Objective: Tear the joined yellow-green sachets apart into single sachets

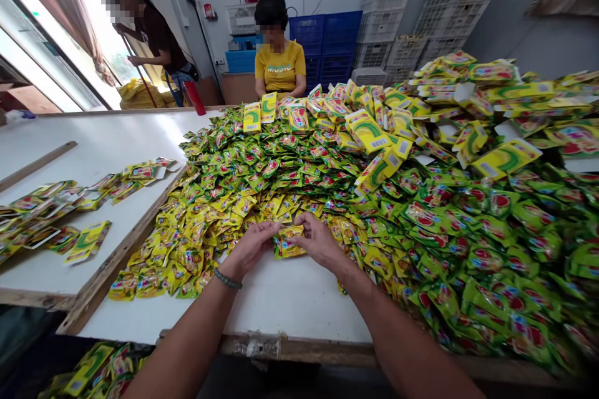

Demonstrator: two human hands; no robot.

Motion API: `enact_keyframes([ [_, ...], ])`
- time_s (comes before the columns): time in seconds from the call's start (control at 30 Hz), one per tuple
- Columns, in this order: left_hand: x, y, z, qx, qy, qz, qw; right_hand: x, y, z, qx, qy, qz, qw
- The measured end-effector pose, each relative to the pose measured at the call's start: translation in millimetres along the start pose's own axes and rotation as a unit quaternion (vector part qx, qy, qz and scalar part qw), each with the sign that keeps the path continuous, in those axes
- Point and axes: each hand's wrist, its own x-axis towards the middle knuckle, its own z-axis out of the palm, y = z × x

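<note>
My left hand [255, 244] and my right hand [319, 240] meet above the white tabletop, near the front of the heap. Between them is a small shiny yellow packet [289, 245], its two sides pinched by my fingers. Whether a second packet lies behind it, I cannot tell. Loose yellow packets [187, 243] spread around my left hand and just beyond both hands. Green packets with red fruit pictures [435, 218] are piled high to the right and behind.
Yellow cartons [367, 131] lie on top of the heap. A wooden strip [126, 249] divides off the left table section, which holds more cartons [88, 242]. Below the edge sit further cartons [88, 368]. A person in yellow [281, 68] sits opposite; another person [156, 43] stands holding a pole.
</note>
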Motion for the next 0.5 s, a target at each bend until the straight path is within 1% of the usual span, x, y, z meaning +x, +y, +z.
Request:
enact_keyframes([
  [0.07, -1, 0, -0.5, 0.012, 0.002, 0.004, 1.0, 0, 1, 2, 0.004, 0.006, 0.004, 1.0],
  [0.1, -1, 0, -1.2, 0.018, 0.005, 0.009, 1.0, 0, 0, 2, 0.026, 0.007, 0.007, 1.0],
  [0.17, -1, 0, -2.7, 0.026, 0.012, 0.025, 0.999, 0, -2, 2, 0.105, 0.007, 0.021, 0.994],
  [0.23, 0, 2, -3.1, 0.042, 0.023, 0.052, 0.998, 0, -6, 0, 0.185, -0.001, 0.042, 0.982],
  [0.3, 1, 6, -1.2, 0.07, 0.02, 0.073, 0.995, 0, -10, -1, 0.212, -0.033, 0.049, 0.975],
  [0.37, 1, 15, 3.4, 0.107, -0.002, 0.084, 0.991, -1, -14, -2, 0.199, -0.071, 0.037, 0.977],
  [0.4, 2, 22, 6.5, 0.126, -0.017, 0.084, 0.988, -1, -16, -3, 0.193, -0.081, 0.029, 0.978],
  [0.43, 3, 31, 9.7, 0.148, -0.033, 0.081, 0.985, -1, -17, -4, 0.191, -0.08, 0.025, 0.978],
  [0.5, 9, 56, 15.3, 0.202, -0.063, 0.082, 0.974, 0, -20, -6, 0.188, -0.047, 0.032, 0.981],
])
